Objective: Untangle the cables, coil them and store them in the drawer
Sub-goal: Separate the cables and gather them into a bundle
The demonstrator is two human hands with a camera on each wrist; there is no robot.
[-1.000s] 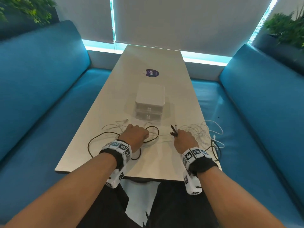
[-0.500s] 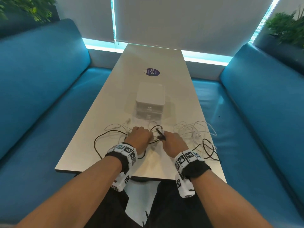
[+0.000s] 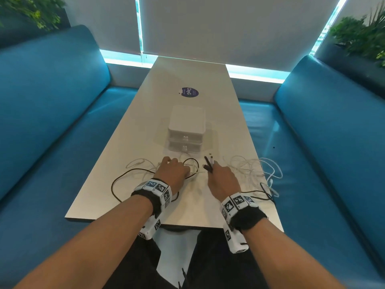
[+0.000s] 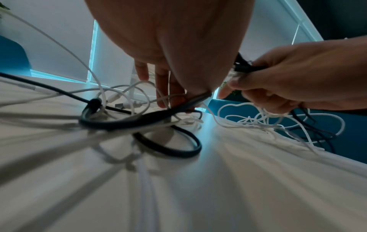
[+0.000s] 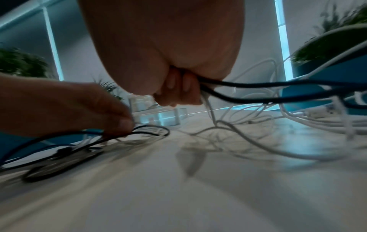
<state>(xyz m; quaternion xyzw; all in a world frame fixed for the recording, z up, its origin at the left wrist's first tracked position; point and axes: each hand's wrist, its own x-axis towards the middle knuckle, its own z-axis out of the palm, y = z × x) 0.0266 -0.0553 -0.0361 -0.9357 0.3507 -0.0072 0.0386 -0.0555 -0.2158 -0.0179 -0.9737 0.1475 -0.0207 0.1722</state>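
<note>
Black and white cables lie tangled across the near end of the white table (image 3: 145, 126). My left hand (image 3: 186, 171) pinches a strand of the black cable (image 4: 168, 146) between thumb and fingers, with thin white strands caught in the same pinch (image 4: 184, 97). My right hand (image 3: 210, 170) grips a bundle of cable ends (image 3: 208, 162), black and white plugs sticking up past the knuckles. In the right wrist view its fingers (image 5: 178, 92) curl round two black strands and a white one. A white two-drawer unit (image 3: 185, 130) stands just beyond both hands, drawers closed.
A loose white cable tangle (image 3: 252, 167) spreads right of my right hand and hangs over the table's right edge. A black loop (image 3: 116, 184) lies left of my left wrist. Blue benches (image 3: 52, 122) flank the table. A round sticker (image 3: 189, 92) sits behind the drawers.
My right hand carried the cable ends leftward until it almost met the left hand, then eased slightly away. The white tangle dragged left with it. The left hand has kept its place.
</note>
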